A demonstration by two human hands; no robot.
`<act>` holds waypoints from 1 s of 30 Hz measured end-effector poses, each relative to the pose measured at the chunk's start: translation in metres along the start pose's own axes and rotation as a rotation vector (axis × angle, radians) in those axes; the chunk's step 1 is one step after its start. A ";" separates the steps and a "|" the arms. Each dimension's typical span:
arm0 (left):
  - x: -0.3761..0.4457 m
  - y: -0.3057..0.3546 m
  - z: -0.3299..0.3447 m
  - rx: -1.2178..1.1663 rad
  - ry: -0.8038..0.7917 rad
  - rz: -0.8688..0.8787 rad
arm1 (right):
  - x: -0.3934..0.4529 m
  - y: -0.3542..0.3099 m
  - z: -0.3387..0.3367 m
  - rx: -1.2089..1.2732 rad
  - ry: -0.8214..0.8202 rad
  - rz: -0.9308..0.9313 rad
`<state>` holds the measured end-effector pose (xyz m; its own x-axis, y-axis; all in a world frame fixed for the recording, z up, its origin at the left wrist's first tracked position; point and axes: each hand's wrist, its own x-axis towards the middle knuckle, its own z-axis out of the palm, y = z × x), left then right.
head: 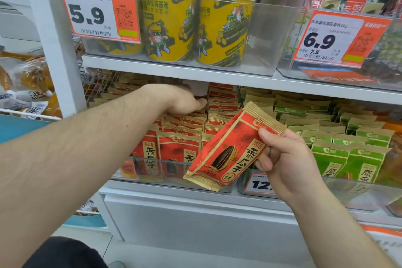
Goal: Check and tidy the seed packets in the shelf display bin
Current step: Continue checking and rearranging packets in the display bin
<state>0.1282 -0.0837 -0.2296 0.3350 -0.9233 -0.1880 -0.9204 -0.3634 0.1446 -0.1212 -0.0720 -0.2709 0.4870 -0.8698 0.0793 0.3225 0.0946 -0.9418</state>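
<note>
A clear display bin [174, 167] on the lower shelf holds rows of upright red seed packets [180, 148]. My left hand [180, 100] reaches deep into the bin under the shelf above, palm down on the rear packets; its fingertips are hidden among them. My right hand [280, 159] pinches one red seed packet [230, 150] by its upper right corner. That packet hangs tilted in front of the bin, with its printed face toward me.
Green seed packets [348, 148] fill the neighbouring bin on the right. Yellow snack tubs [171, 26] stand in a clear bin on the shelf above, with price tags 5.9 [97, 13] and 6.9 [339, 39]. A white shelf post [54, 39] rises at left, bagged goods beyond it.
</note>
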 end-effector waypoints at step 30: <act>-0.127 -0.086 0.072 -0.768 1.435 0.007 | -0.003 -0.029 0.023 -0.136 -0.114 -0.469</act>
<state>0.1500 0.0740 -0.2875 0.6384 -0.1163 0.7609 -0.7585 0.0736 0.6476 -0.1138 -0.0609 -0.2360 0.4028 -0.7442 0.5328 0.4230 -0.3649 -0.8294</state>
